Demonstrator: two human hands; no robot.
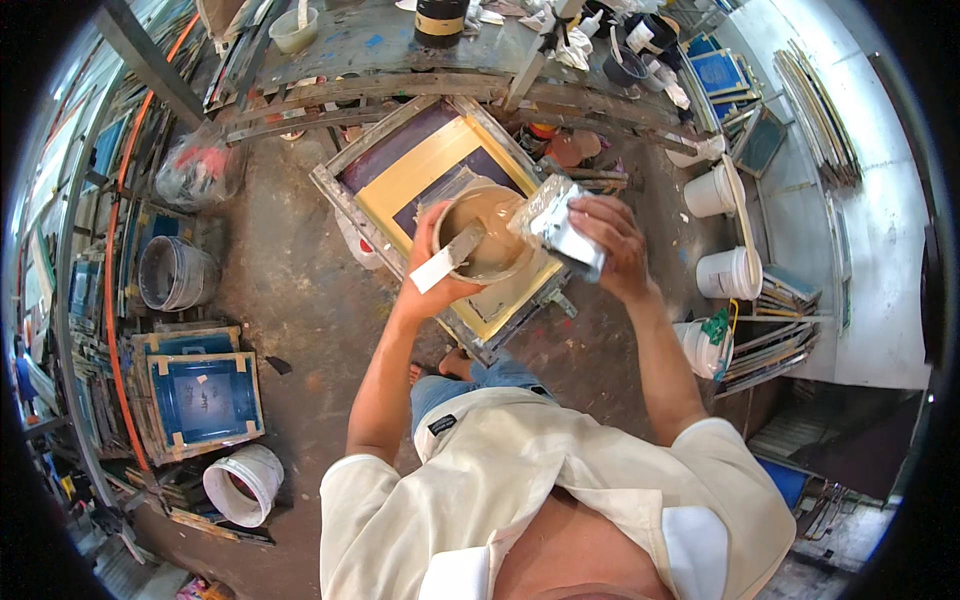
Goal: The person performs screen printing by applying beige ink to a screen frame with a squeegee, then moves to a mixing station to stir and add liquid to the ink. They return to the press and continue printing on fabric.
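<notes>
My left hand (432,285) is wrapped around the side of a round tub (447,222) that holds thick tan ink (490,245). Inside the tub leans a spatula (463,245), its white handle end sticking out over the rim by my left thumb. My right hand (612,240) grips a white and silver container (566,228), tilted at the tub's right rim. Its end toward the tub is smeared with tan; I cannot tell its exact kind. Below both hands lies a screen printing frame (350,205) with yellow borders and dark purple mesh.
A workbench (330,55) with tubs and a black can (440,22) stands ahead. White buckets (725,272) line the right side. On the left are a grey bucket (177,273), a tipped white bucket (243,485), stacked blue screens (205,397) and a plastic bag (198,170).
</notes>
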